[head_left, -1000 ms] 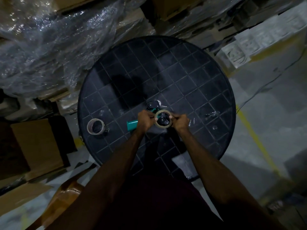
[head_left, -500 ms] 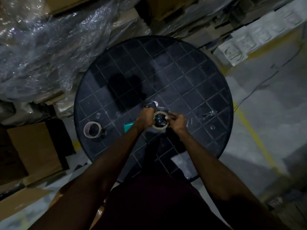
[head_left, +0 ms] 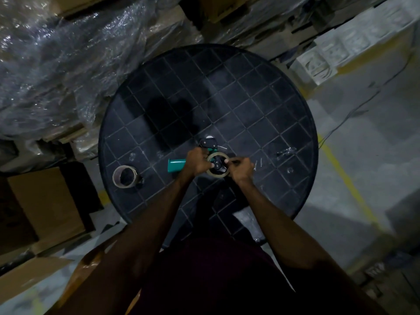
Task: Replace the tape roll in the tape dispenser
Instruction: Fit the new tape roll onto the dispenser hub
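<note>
A tape dispenser with a teal handle (head_left: 176, 165) and a black head lies over the middle of the round black table (head_left: 261, 105). A pale tape roll (head_left: 217, 165) sits on the dispenser's black hub. My left hand (head_left: 197, 162) grips the dispenser's body beside the roll. My right hand (head_left: 241, 168) pinches the roll's right edge, fingers closed on it. A second tape roll (head_left: 124, 176), brownish and nearly a bare core, lies flat on the table's left side, apart from both hands.
Plastic-wrapped stacks (head_left: 56, 64) crowd the table's far left side. Cardboard boxes (head_left: 41, 201) stand on the floor at left. White moulded packing (head_left: 318, 64) and a yellow floor line (head_left: 347, 183) lie to the right. Scraps of clear tape (head_left: 286, 152) stick to the table's right part.
Both hands stay on the dispenser and roll. The teal handle shows more from under my left hand, and my right fingers have shifted slightly along the roll's right edge.
</note>
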The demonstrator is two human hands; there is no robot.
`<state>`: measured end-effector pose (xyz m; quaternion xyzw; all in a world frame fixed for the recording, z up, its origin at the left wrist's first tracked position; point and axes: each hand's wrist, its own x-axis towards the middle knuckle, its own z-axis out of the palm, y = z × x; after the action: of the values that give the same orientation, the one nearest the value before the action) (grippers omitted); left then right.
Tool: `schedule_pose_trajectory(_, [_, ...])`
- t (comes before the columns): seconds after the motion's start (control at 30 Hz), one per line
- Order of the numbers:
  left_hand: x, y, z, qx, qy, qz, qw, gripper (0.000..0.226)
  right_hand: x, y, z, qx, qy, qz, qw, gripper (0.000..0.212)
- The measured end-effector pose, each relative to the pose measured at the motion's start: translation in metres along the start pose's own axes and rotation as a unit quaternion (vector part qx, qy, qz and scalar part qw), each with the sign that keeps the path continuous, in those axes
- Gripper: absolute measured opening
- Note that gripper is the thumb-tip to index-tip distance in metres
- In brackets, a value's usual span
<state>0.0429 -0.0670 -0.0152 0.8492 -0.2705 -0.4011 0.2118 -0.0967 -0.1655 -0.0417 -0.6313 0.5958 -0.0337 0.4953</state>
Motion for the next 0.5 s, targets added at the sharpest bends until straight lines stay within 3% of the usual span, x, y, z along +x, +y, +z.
schedule_pose_trajectory(0.2, [0.0, -0.015, 0.018, 0.025, 0.053, -0.023, 0.998, 0.027, 0.007, 0.009, 0.004, 0.029, -0.018, 0.037, 0.999, 0.022])
schedule_pose_trajectory(0.3, [0.004, -0.012, 0.015, 0.03, 0.05, -0.02, 0.998, 0.027, 0.005, 0.005, 0.003, 0.095, -0.051, 0.087, 0.99, 0.01])
schedule_pose_trajectory(0.5, [0.015, -0.013, 0.013, 0.059, 0.03, 0.016, 0.998, 0.026, -0.002, 0.012, 0.008, 0.204, -0.048, 0.145, 0.967, 0.023])
